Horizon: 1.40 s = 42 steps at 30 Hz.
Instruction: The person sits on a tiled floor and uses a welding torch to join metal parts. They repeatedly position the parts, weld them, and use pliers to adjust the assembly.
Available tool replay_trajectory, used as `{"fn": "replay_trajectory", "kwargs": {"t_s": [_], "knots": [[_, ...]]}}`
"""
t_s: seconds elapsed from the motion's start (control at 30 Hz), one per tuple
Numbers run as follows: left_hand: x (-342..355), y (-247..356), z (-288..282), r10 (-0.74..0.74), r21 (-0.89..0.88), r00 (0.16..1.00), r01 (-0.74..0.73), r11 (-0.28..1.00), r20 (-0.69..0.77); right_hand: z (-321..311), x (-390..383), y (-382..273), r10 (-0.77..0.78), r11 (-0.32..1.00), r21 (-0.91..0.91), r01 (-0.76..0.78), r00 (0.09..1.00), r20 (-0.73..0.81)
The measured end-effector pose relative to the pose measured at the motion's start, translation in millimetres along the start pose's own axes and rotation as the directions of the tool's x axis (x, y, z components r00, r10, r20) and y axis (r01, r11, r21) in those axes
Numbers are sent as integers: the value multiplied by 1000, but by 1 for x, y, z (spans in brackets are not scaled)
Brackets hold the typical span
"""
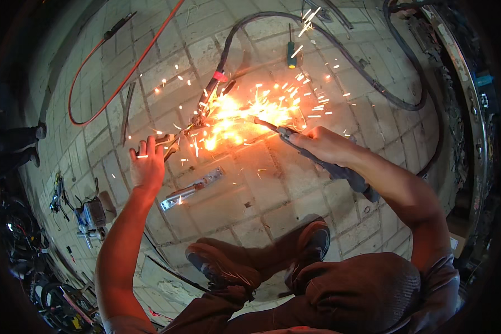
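Observation:
My right hand (322, 146) is wrapped round the handle of a welding gun (284, 132), its tip pointing left into a bright burst of sparks (250, 114). The glare hides the metal at the weld. My left hand (148, 166) is closed on the handles of what look like pliers (172, 147), whose jaws reach toward the left side of the glow. Just beyond, a dark clamp with a pink-red band (219, 76) sits at the end of a thick black cable (273, 14). A flat metal strip (192, 189) lies on the paving near my left hand.
A green screwdriver (291, 53) lies beyond the sparks. At the upper left a red cable (145, 53) curves beside a thin rod (128, 114). Another person's shoes (39, 131) are at the left edge. My own shoes (222, 264) are close below the work. A metal-edged structure (470, 100) borders the right.

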<state>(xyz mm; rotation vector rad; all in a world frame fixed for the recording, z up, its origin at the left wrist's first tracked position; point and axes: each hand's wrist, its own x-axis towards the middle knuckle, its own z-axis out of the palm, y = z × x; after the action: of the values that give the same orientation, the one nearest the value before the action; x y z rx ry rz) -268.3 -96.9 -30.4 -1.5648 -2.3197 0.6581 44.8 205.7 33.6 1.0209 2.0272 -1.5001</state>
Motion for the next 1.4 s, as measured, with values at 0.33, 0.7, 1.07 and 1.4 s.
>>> {"fn": "replay_trajectory", "kwargs": {"t_s": [0.33, 0.7, 1.07, 1.4], "knots": [[0, 1, -11, -9, -83, 992, 20, 996, 125, -1, 4, 4, 60, 990, -125, -65, 997, -45], [-1, -1, -17, 6, -37, 993, -2, 999, 114, 3, -6, -24, 17, 1000, -8, -18, 999, -39], [-25, -20, 70, -54, -113, 994, 43, 993, -99, 9, -6, -35, -7, 989, 145, 9, 1000, -12], [0, 0, 10, 12, -77, 1000, -13, 997, -17, 5, -4, -9, -10, 987, 158, 5, 1000, 27]]}}
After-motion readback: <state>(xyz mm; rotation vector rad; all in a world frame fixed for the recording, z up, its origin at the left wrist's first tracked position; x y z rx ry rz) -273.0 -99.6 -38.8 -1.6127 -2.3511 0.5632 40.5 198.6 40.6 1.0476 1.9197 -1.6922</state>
